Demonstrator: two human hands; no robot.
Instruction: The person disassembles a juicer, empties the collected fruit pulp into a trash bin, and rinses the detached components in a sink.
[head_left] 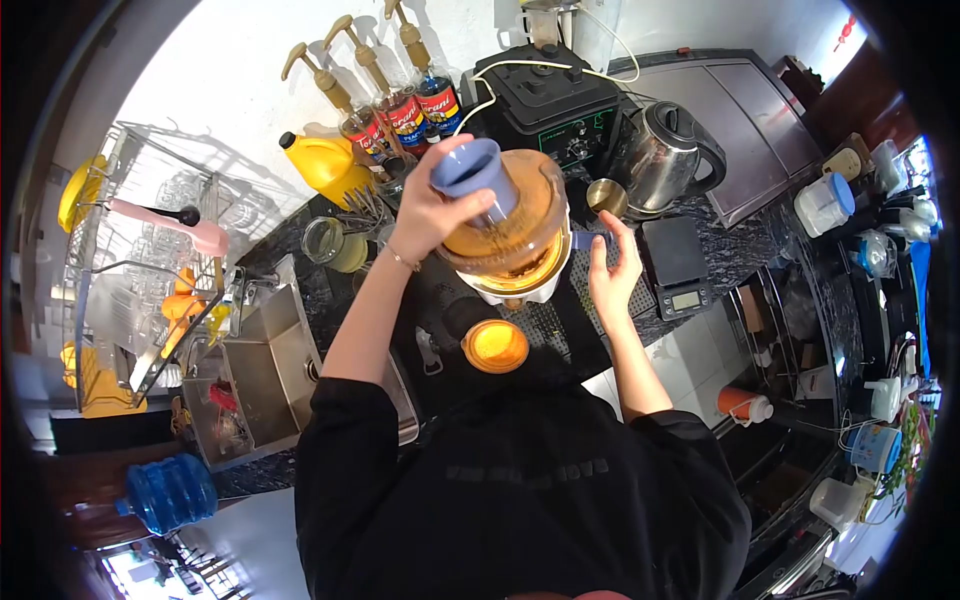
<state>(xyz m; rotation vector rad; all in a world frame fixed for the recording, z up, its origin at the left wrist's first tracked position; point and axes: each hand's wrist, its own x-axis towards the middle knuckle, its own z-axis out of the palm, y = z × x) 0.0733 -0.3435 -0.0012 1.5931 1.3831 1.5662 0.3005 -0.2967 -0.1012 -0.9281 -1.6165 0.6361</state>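
Note:
My left hand (430, 205) is wrapped round the blue feed tube (470, 168) of a juicer lid. The clear lid (510, 225), smeared with orange pulp, sits tilted over the juicer (515, 288), with an orange-stained basket showing under its near edge. My right hand (615, 272) is at the juicer's right side, thumb and fingers apart, close to a blue latch arm (588, 240); whether it touches the arm I cannot tell. In front of the juicer stands a cup of orange juice (498, 345).
Left are a sink (265, 375), a dish rack (150, 240) and a glass jar (335, 245). Syrup bottles (400, 115), a yellow jug (325, 170) and a black blender base (550, 110) stand behind. A kettle (665, 155), metal cup (607, 197) and scale (678, 270) are right.

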